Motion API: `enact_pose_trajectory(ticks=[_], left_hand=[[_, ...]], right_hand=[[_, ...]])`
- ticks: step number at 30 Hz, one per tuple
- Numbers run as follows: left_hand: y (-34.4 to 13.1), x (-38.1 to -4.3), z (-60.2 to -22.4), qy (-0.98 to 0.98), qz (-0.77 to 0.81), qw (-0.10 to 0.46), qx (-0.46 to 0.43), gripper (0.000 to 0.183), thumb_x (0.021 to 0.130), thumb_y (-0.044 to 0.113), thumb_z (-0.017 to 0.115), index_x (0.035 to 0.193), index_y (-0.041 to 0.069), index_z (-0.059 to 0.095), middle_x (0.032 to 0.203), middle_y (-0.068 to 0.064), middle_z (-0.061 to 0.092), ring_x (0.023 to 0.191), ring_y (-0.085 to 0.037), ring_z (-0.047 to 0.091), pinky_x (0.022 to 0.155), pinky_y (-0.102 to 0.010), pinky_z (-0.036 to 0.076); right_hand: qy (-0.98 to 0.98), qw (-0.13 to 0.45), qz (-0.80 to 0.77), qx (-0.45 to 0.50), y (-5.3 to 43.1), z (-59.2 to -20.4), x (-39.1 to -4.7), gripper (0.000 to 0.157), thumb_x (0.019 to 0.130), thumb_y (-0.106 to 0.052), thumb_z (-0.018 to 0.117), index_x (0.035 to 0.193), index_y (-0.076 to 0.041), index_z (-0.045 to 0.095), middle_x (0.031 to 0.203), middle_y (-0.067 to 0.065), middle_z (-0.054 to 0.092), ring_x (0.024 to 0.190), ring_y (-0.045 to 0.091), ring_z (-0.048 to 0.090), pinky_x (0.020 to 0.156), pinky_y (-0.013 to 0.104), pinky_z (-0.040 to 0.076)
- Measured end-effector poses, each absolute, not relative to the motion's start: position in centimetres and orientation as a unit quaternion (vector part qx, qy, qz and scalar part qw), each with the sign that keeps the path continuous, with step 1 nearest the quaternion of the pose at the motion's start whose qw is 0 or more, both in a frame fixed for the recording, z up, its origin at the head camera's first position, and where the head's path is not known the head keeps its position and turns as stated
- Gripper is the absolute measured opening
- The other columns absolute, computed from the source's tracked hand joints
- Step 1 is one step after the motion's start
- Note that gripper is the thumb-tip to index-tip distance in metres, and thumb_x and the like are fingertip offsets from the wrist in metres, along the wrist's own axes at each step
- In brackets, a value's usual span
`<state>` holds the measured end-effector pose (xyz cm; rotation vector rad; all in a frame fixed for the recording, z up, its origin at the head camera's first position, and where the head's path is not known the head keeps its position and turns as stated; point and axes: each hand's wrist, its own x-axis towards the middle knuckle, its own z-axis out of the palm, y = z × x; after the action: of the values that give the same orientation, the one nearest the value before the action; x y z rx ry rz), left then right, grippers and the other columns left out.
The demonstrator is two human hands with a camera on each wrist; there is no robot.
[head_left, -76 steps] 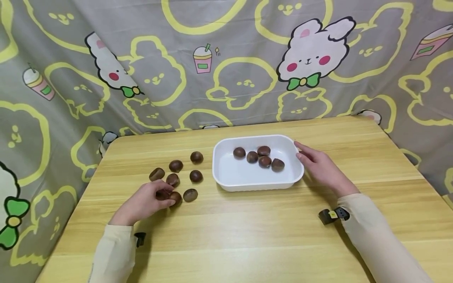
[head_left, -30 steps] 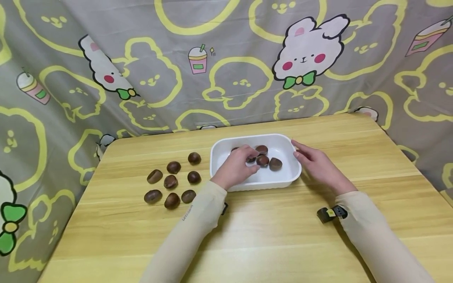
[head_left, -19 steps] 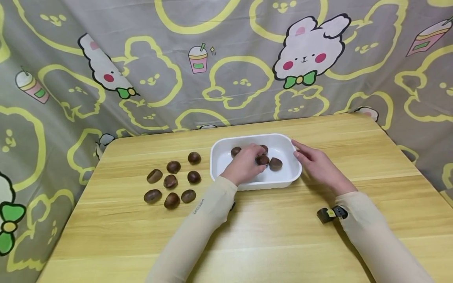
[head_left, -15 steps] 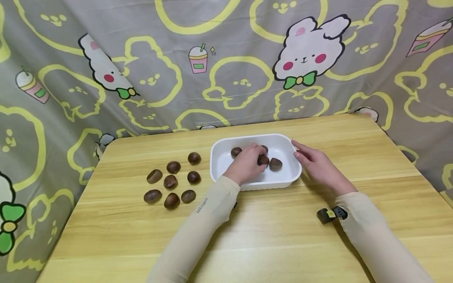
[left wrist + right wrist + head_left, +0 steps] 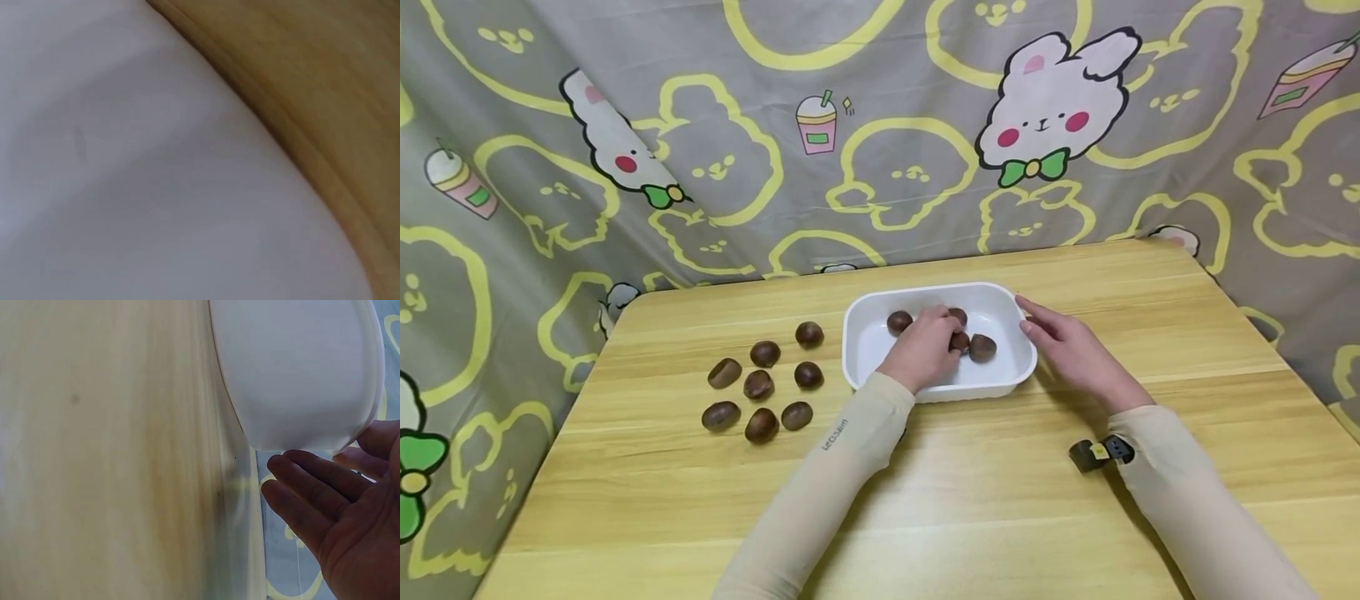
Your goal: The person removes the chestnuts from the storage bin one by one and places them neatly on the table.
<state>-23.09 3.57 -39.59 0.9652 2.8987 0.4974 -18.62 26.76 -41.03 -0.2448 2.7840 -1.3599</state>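
Note:
In the head view, my left hand (image 5: pixel 925 346) reaches into a white plastic tray (image 5: pixel 868 390), fingers curled down round a chestnut that the hand hides. Other brown chestnuts in the tray lie close by: one (image 5: pixel 959 342) right at the fingertips, another (image 5: pixel 982 348) to its right, and one (image 5: pixel 899 322) left of the hand. My right hand (image 5: pixel 1075 350) rests against the tray's right end, fingers extended. From the right wrist, the straight fingers of the right hand (image 5: pixel 337 506) show beside the tray's outer wall (image 5: pixel 300 394). The left wrist view holds only the blurred tray wall (image 5: pixel 156 175) and wood.
Several loose chestnuts (image 5: pixel 758 384) form a loose group on the wooden table (image 5: pixel 970 500), left of the tray. A patterned grey curtain (image 5: pixel 880 83) hangs behind the table's back edge. A black wrist device (image 5: pixel 1101 452) sits by the right sleeve.
My left hand has left the loose chestnuts on the table, crossed right into the tray and settled with its fingers down among the chestnuts there. The right hand stays at the tray's end.

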Motion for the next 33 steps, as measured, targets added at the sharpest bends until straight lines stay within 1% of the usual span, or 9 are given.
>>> enact_pose_trajectory(ticks=[11,17,20,24,27,33], left_hand=[[3.69,-23.14,-39.67,0.934,0.163,0.023,0.317,0.005,0.088,0.008,0.067,0.092,0.011,0.067,0.098,-0.001,0.054,0.094,-0.019,0.054,0.087,-0.027,0.044],[3.61,-23.12,-39.83,0.932,0.165,0.036,0.322,0.007,0.088,0.008,0.067,0.093,0.011,0.068,0.103,-0.002,0.055,0.096,-0.018,0.052,0.087,-0.024,0.043],[3.6,-23.12,-39.83,0.929,0.176,0.045,0.323,0.005,0.088,0.006,0.067,0.087,0.011,0.066,0.098,-0.002,0.054,0.09,-0.017,0.052,0.083,-0.024,0.043],[3.64,-23.14,-39.78,0.926,0.181,0.044,0.328,0.014,0.089,0.007,0.067,0.078,0.012,0.06,0.087,-0.001,0.053,0.083,-0.017,0.052,0.078,-0.024,0.042],[3.66,-23.12,-39.74,0.924,0.189,0.041,0.331,0.015,0.088,0.006,0.068,0.077,0.012,0.06,0.085,-0.001,0.052,0.082,-0.017,0.052,0.077,-0.024,0.043],[3.58,-23.02,-39.61,0.923,0.198,0.044,0.328,0.011,0.088,0.006,0.068,0.079,0.01,0.063,0.088,-0.003,0.053,0.083,-0.017,0.052,0.076,-0.022,0.043]], right_hand=[[0.894,0.013,-0.441,-0.078,26.64,-41.08,-18.77,0.053,0.106,-0.035,0.042,0.152,-0.01,0.036,0.147,0.024,0.04,0.132,0.042,0.041,0.108,0.056,0.031],[0.892,0.011,-0.444,-0.08,26.52,-41.15,-18.84,0.053,0.106,-0.034,0.043,0.152,-0.01,0.036,0.146,0.025,0.04,0.131,0.043,0.042,0.107,0.056,0.031],[0.892,0.013,-0.444,-0.079,26.5,-41.1,-18.8,0.053,0.106,-0.035,0.043,0.152,-0.01,0.035,0.146,0.025,0.04,0.131,0.042,0.041,0.108,0.055,0.031],[0.894,0.016,-0.442,-0.076,26.52,-41.04,-18.72,0.053,0.106,-0.035,0.043,0.152,-0.011,0.035,0.146,0.025,0.041,0.131,0.042,0.042,0.108,0.055,0.03],[0.894,0.016,-0.442,-0.074,26.57,-41.01,-18.68,0.053,0.106,-0.035,0.043,0.152,-0.011,0.036,0.144,0.025,0.042,0.13,0.042,0.043,0.108,0.055,0.031],[0.893,0.016,-0.444,-0.075,26.66,-40.97,-18.65,0.053,0.106,-0.035,0.043,0.152,-0.01,0.035,0.144,0.026,0.043,0.13,0.041,0.044,0.107,0.055,0.031]])
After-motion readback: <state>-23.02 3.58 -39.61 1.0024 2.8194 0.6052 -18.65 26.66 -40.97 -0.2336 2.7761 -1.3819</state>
